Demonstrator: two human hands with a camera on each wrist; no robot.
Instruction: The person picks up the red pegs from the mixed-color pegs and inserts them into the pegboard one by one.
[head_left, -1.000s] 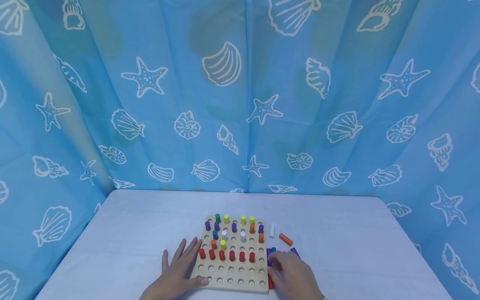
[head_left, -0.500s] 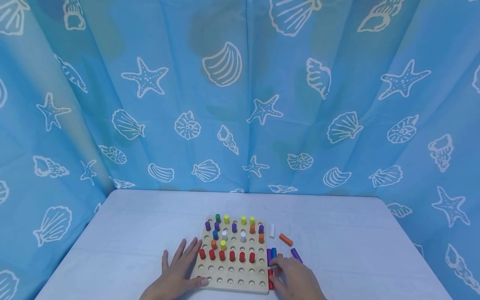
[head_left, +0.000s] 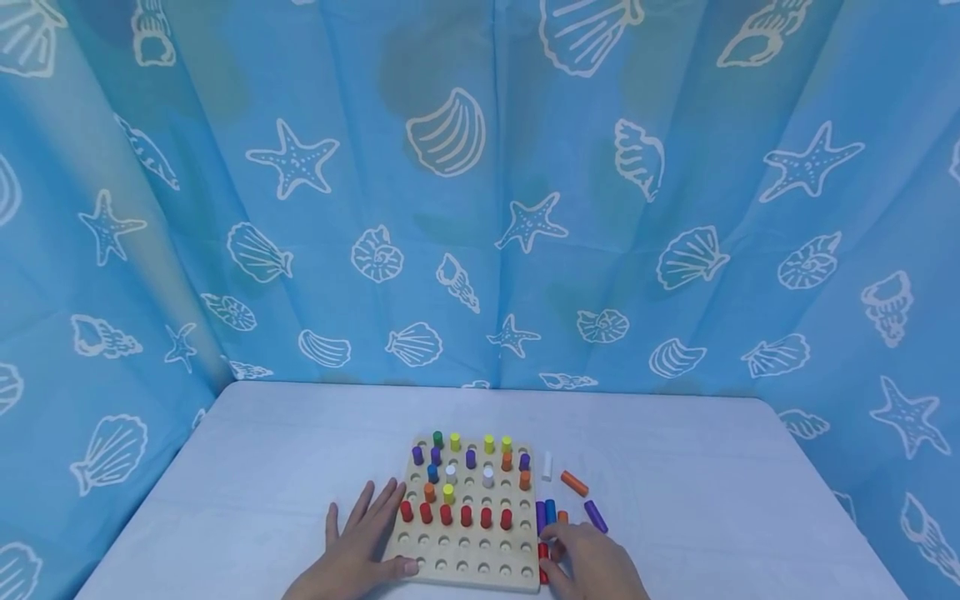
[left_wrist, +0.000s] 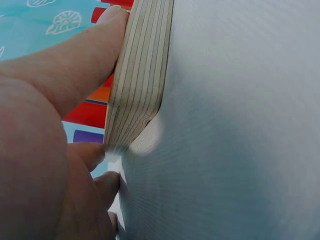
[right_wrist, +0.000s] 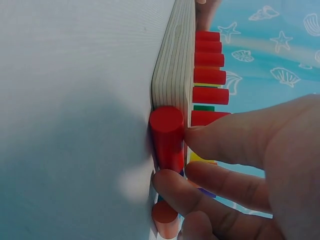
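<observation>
My left hand [head_left: 352, 554] lies with spread fingers along the left side of a wooden pegboard [head_left: 475, 556], its thumb over the front left corner. The left wrist view shows that thumb [left_wrist: 95, 52] against the board's layered edge. At the board's right edge, my right hand [head_left: 596, 565] pinches a red peg [right_wrist: 167, 135] lying alongside, thumb at its side and fingertips by its far end. An orange peg [right_wrist: 165, 217] lies just past those fingertips. Standing in the board are a row of red pegs [head_left: 466, 516] and several purple, yellow, orange, white, blue and green ones farther back.
Right of the board lie a loose purple peg [head_left: 541, 517], a blue peg [head_left: 551, 511], a white peg [head_left: 547, 467], an orange peg [head_left: 575, 483] and another purple peg [head_left: 596, 517]. A blue shell-patterned curtain [head_left: 420, 283] hangs behind the white table [head_left: 675, 467].
My right hand has drawn slightly toward the front along the board's edge, uncovering the blue and purple pegs, and its fingers have come to the red peg. My left hand keeps its place.
</observation>
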